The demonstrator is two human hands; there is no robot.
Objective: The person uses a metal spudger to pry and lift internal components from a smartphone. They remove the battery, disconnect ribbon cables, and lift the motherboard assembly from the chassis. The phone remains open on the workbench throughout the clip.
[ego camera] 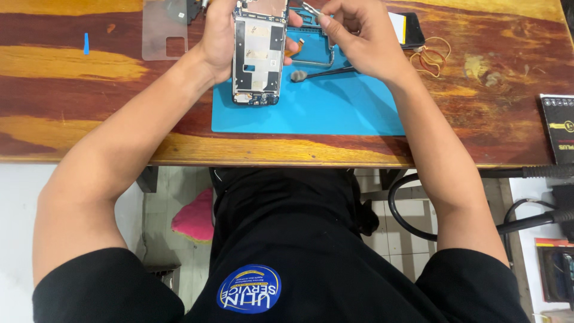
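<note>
Silver and black metal shows across the back of the opened phone frame (258,54), which we see held upright over the far left part of a blue work mat (323,107), its lower edge with small blue parts resting at or just above the mat. The left hand (220,36) wraps the frame from its left side, fingers curled closed around it, with fingertips showing at the frame's right edge. The right hand (365,42) sits just to the right, its thumb and forefinger pinched shut on slim metal tweezers (312,11) whose tips point toward the top of the frame. Between the two hands, on the mat, lies a thin silver bezel (317,60), and near it a dark-handled tool with a round grey head (317,74). The mat lies on a worn wooden table (89,90) streaked red and yellow. Left of the left hand we see a clear phone case (164,30) flat on the wood. Right of the right hand lie a dark flat block with a yellow edge (409,30) and loose rubber bands (430,55). At the table's right edge sits a black box (559,128), and black cables (526,173) hang below it.
</note>
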